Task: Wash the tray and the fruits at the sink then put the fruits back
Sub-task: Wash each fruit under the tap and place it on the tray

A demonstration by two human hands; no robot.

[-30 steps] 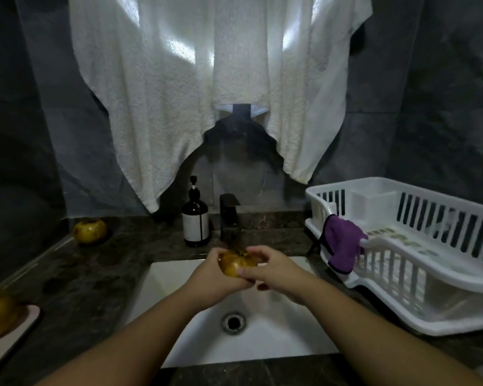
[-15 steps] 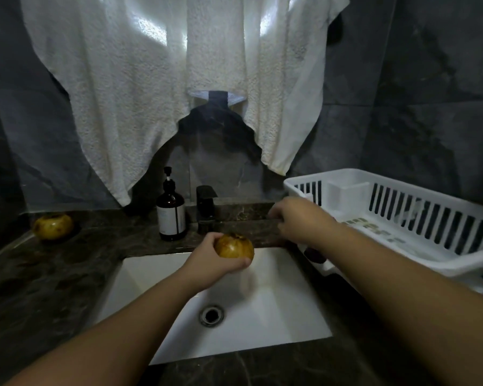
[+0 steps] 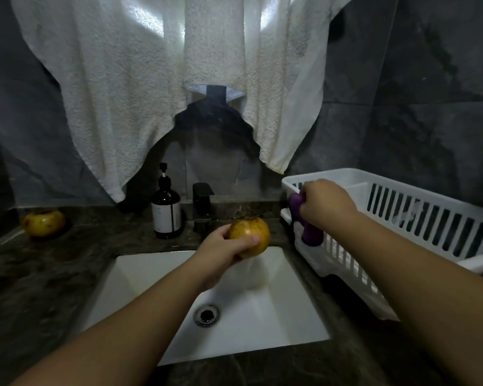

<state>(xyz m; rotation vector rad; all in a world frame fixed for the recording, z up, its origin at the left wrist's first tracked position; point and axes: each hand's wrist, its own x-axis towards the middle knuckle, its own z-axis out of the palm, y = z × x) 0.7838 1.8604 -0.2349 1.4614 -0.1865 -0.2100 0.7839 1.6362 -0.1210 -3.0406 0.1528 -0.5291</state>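
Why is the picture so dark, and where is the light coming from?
Head view: the only bright patches glow through the white towel overhead; the walls and counter stay dim, the white sink reflects some light, and the edges bend from the wide lens.

Readable text: none in this view.
Soap bottle: it carries a pale label, but the print on it is too small and blurred to make out.
Other surfaces: no brand, number or sign shows.
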